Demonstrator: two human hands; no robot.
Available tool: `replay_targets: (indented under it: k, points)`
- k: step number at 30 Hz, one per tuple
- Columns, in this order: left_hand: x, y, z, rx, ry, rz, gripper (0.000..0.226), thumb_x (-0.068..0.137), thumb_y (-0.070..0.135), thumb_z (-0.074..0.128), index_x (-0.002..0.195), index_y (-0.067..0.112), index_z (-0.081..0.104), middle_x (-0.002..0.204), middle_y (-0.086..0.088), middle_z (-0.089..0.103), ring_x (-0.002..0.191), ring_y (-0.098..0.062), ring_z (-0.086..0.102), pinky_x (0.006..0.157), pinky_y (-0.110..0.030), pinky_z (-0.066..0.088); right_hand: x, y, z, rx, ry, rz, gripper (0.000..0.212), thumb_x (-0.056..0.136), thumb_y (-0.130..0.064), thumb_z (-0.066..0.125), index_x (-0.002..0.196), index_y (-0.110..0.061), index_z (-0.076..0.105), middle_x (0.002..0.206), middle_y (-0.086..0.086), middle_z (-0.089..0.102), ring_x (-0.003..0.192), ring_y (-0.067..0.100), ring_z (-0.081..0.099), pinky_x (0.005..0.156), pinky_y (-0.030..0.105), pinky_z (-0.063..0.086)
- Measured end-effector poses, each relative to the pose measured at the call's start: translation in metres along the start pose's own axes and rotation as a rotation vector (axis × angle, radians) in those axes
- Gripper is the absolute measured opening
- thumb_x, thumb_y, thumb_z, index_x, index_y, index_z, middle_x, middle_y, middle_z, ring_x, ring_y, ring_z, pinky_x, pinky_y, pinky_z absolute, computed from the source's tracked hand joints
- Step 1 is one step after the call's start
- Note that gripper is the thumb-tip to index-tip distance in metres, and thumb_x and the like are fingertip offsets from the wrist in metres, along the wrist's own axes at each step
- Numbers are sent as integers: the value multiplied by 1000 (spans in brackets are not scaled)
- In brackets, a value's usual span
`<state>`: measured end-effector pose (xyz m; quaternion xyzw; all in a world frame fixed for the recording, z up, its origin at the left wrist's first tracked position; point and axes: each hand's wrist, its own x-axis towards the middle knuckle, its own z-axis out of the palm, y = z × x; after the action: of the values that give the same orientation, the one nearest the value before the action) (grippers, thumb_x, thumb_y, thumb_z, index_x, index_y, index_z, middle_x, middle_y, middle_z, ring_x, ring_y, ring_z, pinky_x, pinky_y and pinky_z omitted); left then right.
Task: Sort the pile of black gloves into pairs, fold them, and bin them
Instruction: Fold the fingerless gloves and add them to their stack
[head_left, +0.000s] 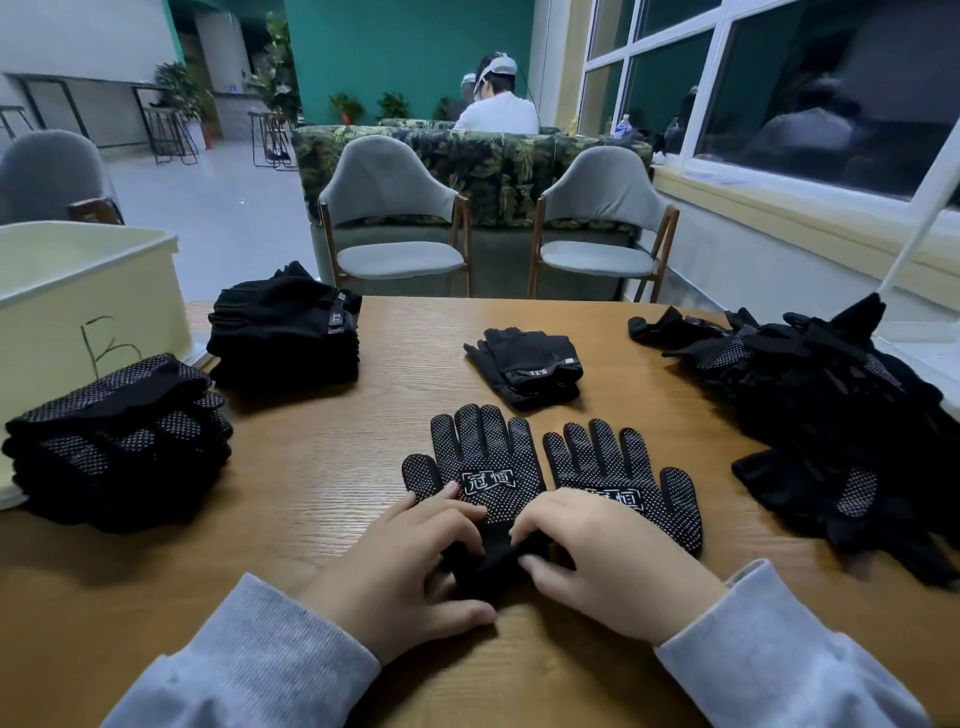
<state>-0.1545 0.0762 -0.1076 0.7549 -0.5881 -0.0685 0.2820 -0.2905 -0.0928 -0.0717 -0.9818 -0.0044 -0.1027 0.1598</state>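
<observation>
both hands (410, 566) (602, 561) pinching cuffs of two dotted gloves (483, 462) flat on table (311, 493)

You wear a light grey heathered top with long sleeves. Your left sleeve (249, 660) and right sleeve (779, 654) are of soft, fleecy knit and end in plain cuffs at the wrists. Your left hand (410, 571) and right hand (608, 561) are bare, without rings or a watch.

We read "冠恒" on the left dotted glove (480, 467), "B" handwritten on the bin (93, 312), and "TT'S" on the folded pair's tag (537, 372).
</observation>
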Motion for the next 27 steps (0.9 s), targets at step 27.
replay_targets:
  k: [27]
  points:
    - [-3,1,-11,-210,419,61,19,77,41,63,95,37,60,108,21,59,98,-1,60,83,-17,47,21,2,-6,353,490,75,22,85,-10,59,80,-32,56,59,0,57,48,12,47,45,19,36]
